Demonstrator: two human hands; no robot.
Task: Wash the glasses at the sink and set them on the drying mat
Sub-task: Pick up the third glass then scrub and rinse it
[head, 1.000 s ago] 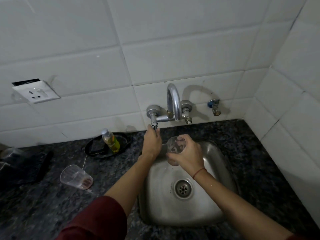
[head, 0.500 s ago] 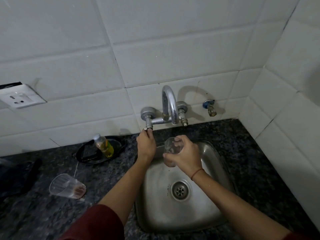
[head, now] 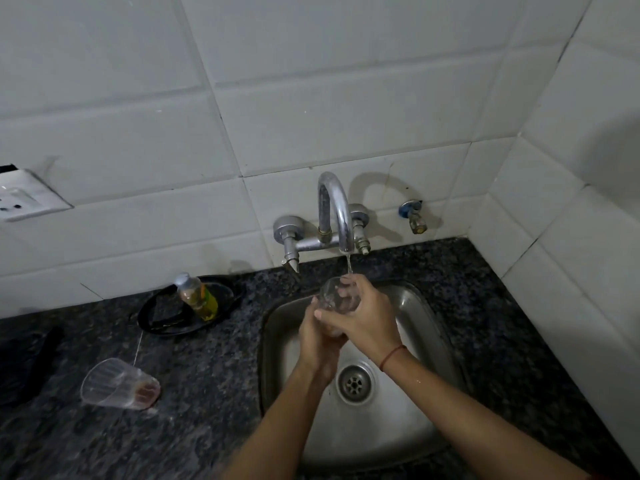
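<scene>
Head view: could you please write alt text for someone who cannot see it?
Left hand and right hand hold a clear glass under the running tap over a steel sink. A second glass lies on its side on the dark counter, left of it.

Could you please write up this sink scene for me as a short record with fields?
held glass: clear, over the sink
tap: running, stream falls onto the held glass
left hand: grips its lower part
right hand: wraps its side
second glass: on its side on the counter, left of sink
bottle: yellow liquid, in black tray
</scene>
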